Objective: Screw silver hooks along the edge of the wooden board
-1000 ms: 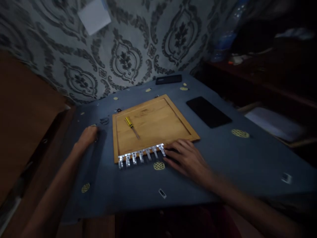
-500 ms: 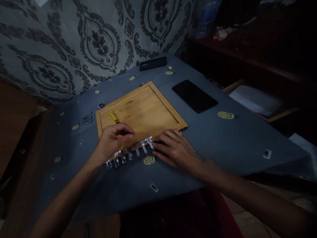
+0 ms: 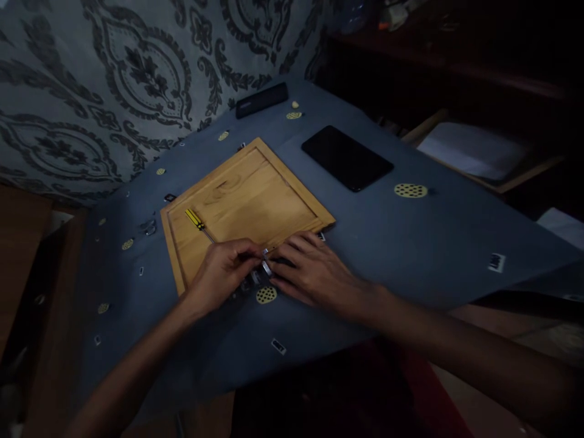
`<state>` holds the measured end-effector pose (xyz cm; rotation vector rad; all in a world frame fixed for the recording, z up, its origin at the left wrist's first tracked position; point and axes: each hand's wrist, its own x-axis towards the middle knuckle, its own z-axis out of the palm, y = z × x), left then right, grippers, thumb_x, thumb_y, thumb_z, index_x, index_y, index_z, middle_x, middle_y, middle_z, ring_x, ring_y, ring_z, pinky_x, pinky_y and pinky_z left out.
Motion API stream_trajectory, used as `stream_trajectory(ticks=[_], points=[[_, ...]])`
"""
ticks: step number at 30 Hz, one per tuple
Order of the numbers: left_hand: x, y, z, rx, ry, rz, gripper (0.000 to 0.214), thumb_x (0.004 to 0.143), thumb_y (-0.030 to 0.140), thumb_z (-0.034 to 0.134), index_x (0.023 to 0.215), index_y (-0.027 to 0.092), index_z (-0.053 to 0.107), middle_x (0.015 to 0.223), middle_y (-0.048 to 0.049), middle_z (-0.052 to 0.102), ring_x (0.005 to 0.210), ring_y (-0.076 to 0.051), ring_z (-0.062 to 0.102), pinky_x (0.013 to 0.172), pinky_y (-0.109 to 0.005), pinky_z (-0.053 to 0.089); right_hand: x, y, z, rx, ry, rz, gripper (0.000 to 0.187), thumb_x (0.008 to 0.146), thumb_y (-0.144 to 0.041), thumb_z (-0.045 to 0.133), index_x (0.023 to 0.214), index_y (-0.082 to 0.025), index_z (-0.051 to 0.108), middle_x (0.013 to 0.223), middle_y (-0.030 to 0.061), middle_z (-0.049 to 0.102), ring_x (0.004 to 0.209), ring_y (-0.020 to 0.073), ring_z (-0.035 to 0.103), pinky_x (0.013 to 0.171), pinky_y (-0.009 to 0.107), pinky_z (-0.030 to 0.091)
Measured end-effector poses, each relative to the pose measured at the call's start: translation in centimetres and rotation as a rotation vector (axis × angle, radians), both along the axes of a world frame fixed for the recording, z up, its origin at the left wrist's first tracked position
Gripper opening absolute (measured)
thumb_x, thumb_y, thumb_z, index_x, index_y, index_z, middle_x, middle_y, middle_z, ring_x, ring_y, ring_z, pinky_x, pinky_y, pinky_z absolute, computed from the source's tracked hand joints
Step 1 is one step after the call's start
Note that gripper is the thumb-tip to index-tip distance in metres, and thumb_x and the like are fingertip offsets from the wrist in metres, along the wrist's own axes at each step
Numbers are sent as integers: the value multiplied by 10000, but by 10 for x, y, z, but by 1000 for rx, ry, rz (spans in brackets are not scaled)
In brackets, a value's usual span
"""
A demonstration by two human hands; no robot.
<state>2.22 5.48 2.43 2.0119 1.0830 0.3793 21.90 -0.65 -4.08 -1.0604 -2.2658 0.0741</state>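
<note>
Metal clips show between the fingertips of the left hand, pinched, and right hand, curled; whether either grips anything, I cannot tell. Beyond the fingers, a screwdriver lies on the wooden board.

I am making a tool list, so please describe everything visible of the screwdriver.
The screwdriver has a yellow handle with dark stripes, probably plastic, and a thin metal-looking shaft. It lies on the wooden board, handle farther away, shaft slanting toward the left hand, which hides the tip; whether they touch is unclear.
</note>
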Motion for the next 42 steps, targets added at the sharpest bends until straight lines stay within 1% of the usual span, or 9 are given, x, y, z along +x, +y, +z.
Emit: stream_trajectory(ticks=[4, 9, 16, 21, 23, 26, 30, 36, 42], points=[[-1, 1, 0, -28, 28, -7, 90, 854, 172, 627, 876, 204, 709, 820, 10, 760, 773, -138, 710, 701, -221, 520, 0, 0, 0, 17, -1, 5, 208, 1012, -254, 542, 1061, -160, 722, 986, 79, 691, 905, 224, 549, 855, 393, 435], [-2, 3, 1, -54, 88, 16, 49, 852, 202, 639, 900, 202, 646, 831, -7, 747, 802, -158, 710, 700, -242, 517, 1, 0, 0, -1, -10, 9, 225, 1022, -255, 517, 1060, -165, 719, 981, 80, 689, 915, 223, 550, 859, 394, 434], [-2, 3, -3, -66, 102, 44, 204, 844, 205, 651, 1037, 219, 583, 817, 16, 732, 780, -150, 692, 692, -243, 480, 1, 1, -1, 20, -4, 6, 211, 1011, -252, 541, 1039, -153, 725, 973, 78, 685, 899, 219, 535, 852, 392, 426], [-1, 2, -3, -65, 107, 44, 233, 851, 227, 643, 1076, 226, 583, 811, 21, 729, 776, -159, 685, 693, -251, 475, 0, 1, -3, 40, 14, 5, 198, 1005, -242, 551, 1033, -149, 723, 942, 68, 680, 899, 219, 526, 848, 391, 417], [-1, 2, -3, -75, 109, 48, 236, 854, 225, 639, 1084, 227, 583, 820, 22, 728, 790, -159, 686, 709, -254, 481, 0, 1, -3, 52, 26, 5, 187, 998, -239, 565, 1028, -142, 722, 936, 67, 678, 892, 219, 523, 849, 391, 414], [0, 2, -3, -63, 133, 56, 240, 857, 228, 643, 1092, 231, 592, 824, 22, 726, 769, -156, 675, 692, -258, 472, 0, 0, -3, 54, 29, 1, 184, 996, -240, 568, 1007, -138, 720, 935, 69, 676, 888, 219, 518, 848, 389, 412], [0, 3, -4, -67, 114, 58, 239, 847, 221, 652, 1080, 228, 598, 811, 21, 719, 776, -159, 676, 704, -265, 475, 0, 1, -2, 34, 13, 8, 192, 1006, -240, 550, 996, -146, 717, 947, 75, 678, 900, 217, 522, 849, 384, 412], [1, 2, -6, -100, 83, 84, 231, 833, 216, 658, 1058, 220, 605, 801, 14, 712, 768, -160, 672, 698, -270, 477, -1, 1, -4, 49, 30, 0, 212, 1015, -249, 534, 1019, -149, 721, 948, 72, 683, 910, 223, 530, 863, 389, 419], [1, 2, -6, -91, 96, 83, 230, 819, 208, 668, 1043, 220, 616, 795, 18, 711, 756, -159, 670, 688, -268, 468, -1, 1, -5, 23, 5, 6, 222, 1015, -252, 532, 1046, -143, 723, 975, 91, 684, 927, 228, 525, 869, 408, 425]])
